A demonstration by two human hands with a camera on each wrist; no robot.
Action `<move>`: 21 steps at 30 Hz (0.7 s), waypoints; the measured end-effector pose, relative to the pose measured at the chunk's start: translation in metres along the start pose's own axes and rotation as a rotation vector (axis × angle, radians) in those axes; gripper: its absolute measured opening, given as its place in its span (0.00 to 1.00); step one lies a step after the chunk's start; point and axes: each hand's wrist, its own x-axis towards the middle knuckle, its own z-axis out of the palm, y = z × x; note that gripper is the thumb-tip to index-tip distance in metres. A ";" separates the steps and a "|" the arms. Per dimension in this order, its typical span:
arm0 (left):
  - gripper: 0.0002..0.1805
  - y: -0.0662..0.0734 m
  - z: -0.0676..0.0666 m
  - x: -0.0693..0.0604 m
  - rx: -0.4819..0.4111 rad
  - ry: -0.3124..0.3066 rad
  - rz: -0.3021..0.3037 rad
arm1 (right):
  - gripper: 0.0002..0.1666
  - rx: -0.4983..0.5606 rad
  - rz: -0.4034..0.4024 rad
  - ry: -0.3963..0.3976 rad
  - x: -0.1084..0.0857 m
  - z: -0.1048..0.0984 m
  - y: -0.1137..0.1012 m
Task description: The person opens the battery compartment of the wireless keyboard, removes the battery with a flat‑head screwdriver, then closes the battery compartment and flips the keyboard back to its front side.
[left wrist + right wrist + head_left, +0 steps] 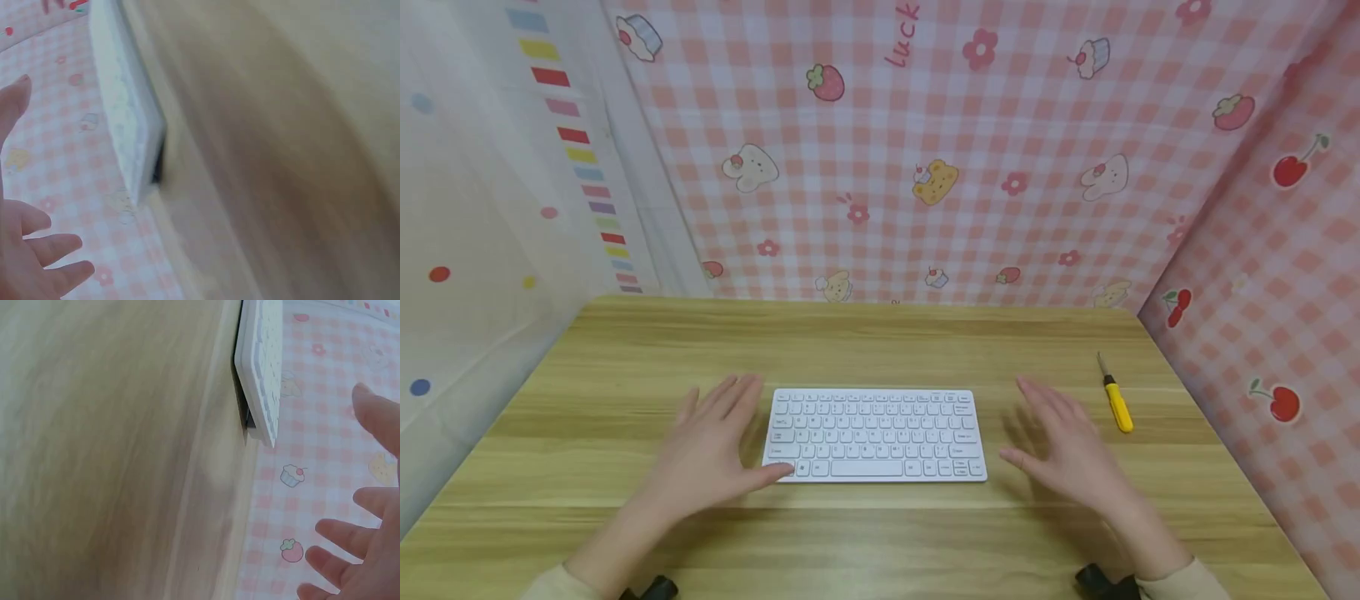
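Note:
A white keyboard (874, 435) lies on the wooden table between my two hands. To its left is my left hand (707, 446), fingers spread and pointing away from me; in the head view its thumb overlaps the keyboard's lower left corner, and whether it touches cannot be told. My right hand (1067, 446) is off the keyboard's right end with a gap between them, its thumb and fingers apart and holding nothing. Both wrist views show the keyboard's edge, in the left wrist view (128, 106) and the right wrist view (259, 375), with loosely extended fingers beside it.
A screwdriver (1117, 404) with a yellow and black handle lies on the table (880, 542) beyond my right hand, near the right edge. A pink checked cloth (887, 125) hangs behind the table, with more cloth along both sides.

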 end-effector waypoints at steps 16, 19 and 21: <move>0.61 0.057 0.016 0.036 -0.140 0.027 0.109 | 0.46 0.419 0.157 -0.003 0.002 0.007 -0.002; 0.62 0.072 0.023 0.043 -0.143 -0.022 0.122 | 0.44 0.480 0.201 -0.032 0.002 0.008 -0.002; 0.64 0.080 0.028 0.047 -0.133 -0.050 0.137 | 0.43 0.528 0.234 -0.052 0.002 0.008 -0.002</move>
